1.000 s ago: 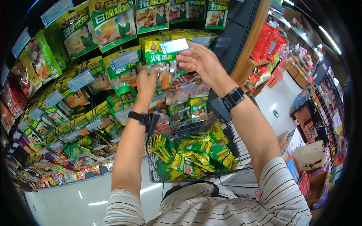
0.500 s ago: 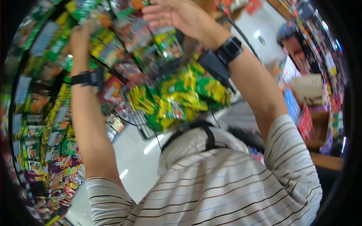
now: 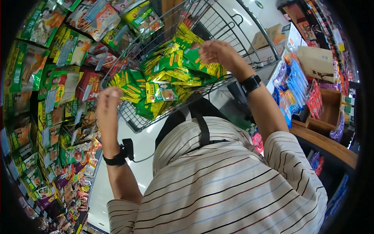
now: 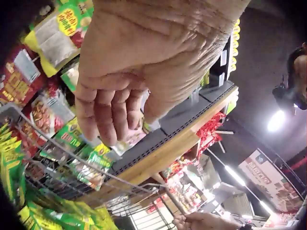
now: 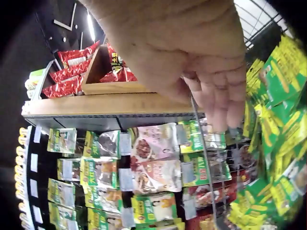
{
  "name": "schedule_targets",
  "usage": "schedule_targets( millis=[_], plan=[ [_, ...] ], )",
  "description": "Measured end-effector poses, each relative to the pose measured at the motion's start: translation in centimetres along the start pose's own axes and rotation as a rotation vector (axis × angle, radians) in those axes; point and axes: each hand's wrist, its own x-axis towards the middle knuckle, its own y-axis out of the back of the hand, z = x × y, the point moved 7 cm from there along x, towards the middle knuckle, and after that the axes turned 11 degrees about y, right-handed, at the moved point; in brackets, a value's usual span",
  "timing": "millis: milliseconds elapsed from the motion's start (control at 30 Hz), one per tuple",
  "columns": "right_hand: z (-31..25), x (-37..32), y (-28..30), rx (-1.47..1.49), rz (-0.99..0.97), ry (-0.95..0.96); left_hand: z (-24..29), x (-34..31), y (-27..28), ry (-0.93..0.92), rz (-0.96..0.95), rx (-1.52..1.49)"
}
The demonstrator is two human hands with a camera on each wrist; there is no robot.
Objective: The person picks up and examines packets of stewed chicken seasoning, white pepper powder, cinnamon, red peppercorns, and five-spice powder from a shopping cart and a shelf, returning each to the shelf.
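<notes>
Beyond cart [image 3: 134, 125], left wrist alone shows sign [image 4: 269, 178].

You're beside a wooden-edged shelf [image 4: 164, 155]: bright light strips [image 4: 235, 176] beyond it, dark ceiling [image 4: 254, 57] above, glossy pale floor [image 3: 100, 199] below.

Over on my right I see a tan carton [image 3: 315, 62], blue packages [image 3: 297, 85] and a red packet [image 3: 314, 102] beside a wooden bin [image 3: 331, 107]. My left wrist view catches a glowing ceiling light [image 4: 277, 120].
</notes>
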Motion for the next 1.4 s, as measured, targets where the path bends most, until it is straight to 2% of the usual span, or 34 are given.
schedule_targets(
  millis=[33, 167, 300, 400, 567, 667, 767, 867, 1000, 1100, 1233, 1400],
  plan=[
    [0.6, -1.1, -0.2, -0.065, 0.056, -0.049, -1.1, -0.3, -1.4, 0.002, -0.087, 0.071],
    [5.3, -3.6, 0.2, -0.126, 0.026, -0.240, -5.6, -1.4, -5.5, 0.211, -0.304, 0.103],
    [6.8, -4.0, 0.4, -0.088, 0.043, -0.219, -5.9, -0.7, -8.9, 0.214, -0.381, 0.107],
    [6.6, -4.0, 1.0, -0.076, 0.060, -0.204, -5.9, 0.7, -11.9, 0.180, -0.450, 0.254],
    [5.8, -4.2, 2.7, -0.028, 0.117, -0.166, -9.2, 3.7, -17.9, 0.150, -0.699, 0.379],
    [5.2, -4.8, 3.4, -0.073, 0.139, -0.191, -11.1, 5.6, -20.9, -0.165, -0.721, 0.708],
    [6.0, -5.0, 4.4, -0.019, 0.131, -0.187, -14.4, 7.8, -23.4, -0.259, -0.795, 0.872],
    [6.2, -5.3, 5.3, -0.040, 0.150, -0.205, -16.7, 10.5, -24.0, 0.001, -0.778, 0.900],
    [6.4, -5.5, 6.8, -0.029, 0.159, -0.214, -19.6, 12.3, -24.5, 0.057, -0.823, 0.849],
    [6.9, -5.6, 7.8, -0.027, 0.162, -0.221, -22.6, 13.4, -24.0, 0.097, -0.794, 0.992],
    [6.9, -5.4, 8.4, -0.028, 0.157, -0.251, -22.7, 13.6, -23.9, 0.166, -0.779, 0.963],
    [7.4, -4.4, 8.5, -0.007, 0.139, -0.301, -23.3, 13.7, -24.1, 0.187, -0.752, 1.069]
  ],
)
